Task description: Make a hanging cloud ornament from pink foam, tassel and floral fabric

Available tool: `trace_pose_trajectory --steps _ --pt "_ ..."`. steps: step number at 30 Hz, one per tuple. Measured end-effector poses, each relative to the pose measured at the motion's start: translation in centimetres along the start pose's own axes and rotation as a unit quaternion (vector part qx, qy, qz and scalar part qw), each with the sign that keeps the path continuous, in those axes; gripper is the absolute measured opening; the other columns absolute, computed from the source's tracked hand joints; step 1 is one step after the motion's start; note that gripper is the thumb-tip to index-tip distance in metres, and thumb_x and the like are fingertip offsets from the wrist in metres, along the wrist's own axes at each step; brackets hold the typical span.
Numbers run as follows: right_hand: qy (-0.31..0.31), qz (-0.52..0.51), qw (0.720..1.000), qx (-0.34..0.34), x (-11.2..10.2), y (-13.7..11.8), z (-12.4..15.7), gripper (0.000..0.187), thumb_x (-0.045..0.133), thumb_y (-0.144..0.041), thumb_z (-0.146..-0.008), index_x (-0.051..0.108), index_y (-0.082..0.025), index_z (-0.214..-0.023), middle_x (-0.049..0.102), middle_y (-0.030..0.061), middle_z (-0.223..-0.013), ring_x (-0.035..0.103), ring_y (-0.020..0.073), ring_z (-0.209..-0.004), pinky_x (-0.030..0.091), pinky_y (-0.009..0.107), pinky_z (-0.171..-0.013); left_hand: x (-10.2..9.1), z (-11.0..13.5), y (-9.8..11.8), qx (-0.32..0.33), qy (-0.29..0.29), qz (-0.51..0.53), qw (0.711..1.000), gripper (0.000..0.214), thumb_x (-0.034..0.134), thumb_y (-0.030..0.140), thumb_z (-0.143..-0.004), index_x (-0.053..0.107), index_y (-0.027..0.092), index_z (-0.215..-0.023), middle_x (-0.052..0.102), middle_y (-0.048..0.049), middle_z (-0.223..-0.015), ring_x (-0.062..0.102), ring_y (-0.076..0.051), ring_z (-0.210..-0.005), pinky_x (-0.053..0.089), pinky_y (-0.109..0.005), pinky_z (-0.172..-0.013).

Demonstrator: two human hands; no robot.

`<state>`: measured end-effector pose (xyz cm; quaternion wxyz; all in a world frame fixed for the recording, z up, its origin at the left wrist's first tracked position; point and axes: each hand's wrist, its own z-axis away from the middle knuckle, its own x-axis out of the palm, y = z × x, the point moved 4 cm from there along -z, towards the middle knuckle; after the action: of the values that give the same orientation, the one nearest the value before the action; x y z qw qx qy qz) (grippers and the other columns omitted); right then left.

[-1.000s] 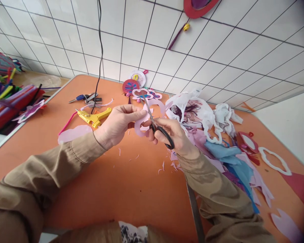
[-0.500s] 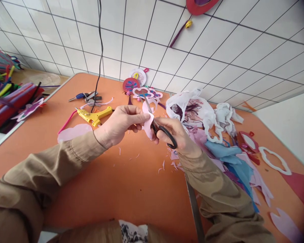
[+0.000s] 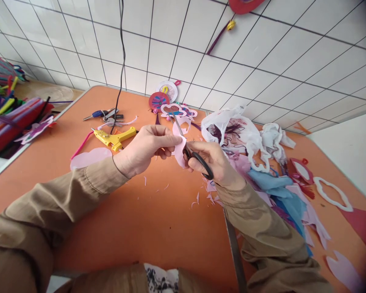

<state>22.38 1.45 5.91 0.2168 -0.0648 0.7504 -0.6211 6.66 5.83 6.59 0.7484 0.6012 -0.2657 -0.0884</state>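
My left hand pinches a curved piece of pink paper between thumb and fingers, above the orange table. Black-handled scissors are in my right hand, fingers wrapped around the handles. Their blades point up and away from me and lie against the paper by my left thumb. Part of the paper is hidden behind my fingers. Thin pink offcuts are scattered on the table below my right hand.
A yellow glue gun, keys and a pink paper shape lie to the left. Paper ornaments rest by the tiled wall. A white plastic bag and blue fabric crowd the right. A black cord hangs down.
Both hands hold nearly the same pose, with the paper and scissors barely shifted. The whole view has moved slightly.
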Motion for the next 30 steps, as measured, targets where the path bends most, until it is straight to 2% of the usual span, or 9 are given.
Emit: trace_pose_trajectory --steps 8,11,14,17,23,30 --pt "-0.005 -0.023 1.000 -0.003 0.01 0.15 -0.08 0.039 0.070 -0.054 -0.085 0.060 -0.016 -0.081 0.054 0.0010 -0.071 0.047 0.0113 -0.061 0.041 0.026 -0.052 -0.06 -0.20 -0.03 0.008 -0.019 0.017 1.000 0.023 0.083 0.018 -0.067 0.062 0.013 -0.060 0.062 0.0002 -0.055 0.054 -0.006 -0.047 0.043 -0.017 -0.046" --pt "0.003 -0.018 1.000 0.010 -0.17 -0.02 -0.05 0.039 0.070 -0.056 -0.084 0.062 -0.017 -0.081 0.053 0.0010 -0.070 0.048 0.0122 -0.060 0.043 0.028 -0.053 0.04 -0.11 0.32 0.017 -0.034 0.022 0.999 0.020 0.081 0.019 -0.072 0.064 0.012 -0.064 0.066 -0.0013 -0.058 0.059 -0.009 -0.048 0.048 -0.019 -0.048" --pt "-0.004 0.002 1.000 0.020 -0.17 -0.17 -0.04 0.045 0.069 -0.061 -0.083 0.067 -0.017 -0.094 0.057 0.0015 -0.070 0.049 0.0127 -0.058 0.044 0.029 -0.054 0.15 0.10 0.69 0.022 -0.045 0.029 0.998 0.020 0.075 0.022 -0.081 0.065 0.012 -0.066 0.069 -0.0038 -0.063 0.063 -0.012 -0.051 0.053 -0.024 -0.051" --pt "-0.007 0.004 1.000 0.018 -0.06 -0.23 -0.05 0.051 0.068 -0.063 -0.083 0.068 -0.016 -0.103 0.059 0.0026 -0.072 0.052 0.0140 -0.061 0.045 0.030 -0.055 0.22 0.28 0.83 0.030 -0.050 0.026 0.998 0.024 0.075 0.023 -0.082 0.064 0.012 -0.064 0.070 -0.0049 -0.065 0.065 -0.014 -0.053 0.054 -0.025 -0.053" --pt "0.000 -0.001 1.000 0.008 -0.03 -0.16 -0.09 0.052 0.070 -0.065 -0.081 0.068 -0.017 -0.103 0.062 0.0061 -0.083 0.056 0.0160 -0.069 0.048 0.030 -0.058 0.09 0.28 0.51 0.041 -0.043 0.041 0.997 0.025 0.078 0.028 -0.082 0.065 0.013 -0.067 0.069 -0.0043 -0.063 0.067 -0.015 -0.055 0.054 -0.027 -0.055" --pt "0.008 0.013 1.000 0.019 -0.22 0.06 -0.15 0.059 0.070 -0.069 -0.078 0.068 -0.015 -0.101 0.061 0.0041 -0.074 0.056 0.0148 -0.062 0.047 0.030 -0.056 -0.15 0.14 0.35 0.056 -0.045 0.016 0.997 0.027 0.079 0.036 -0.080 0.068 0.014 -0.069 0.072 -0.0036 -0.068 0.068 -0.014 -0.058 0.054 -0.026 -0.059"
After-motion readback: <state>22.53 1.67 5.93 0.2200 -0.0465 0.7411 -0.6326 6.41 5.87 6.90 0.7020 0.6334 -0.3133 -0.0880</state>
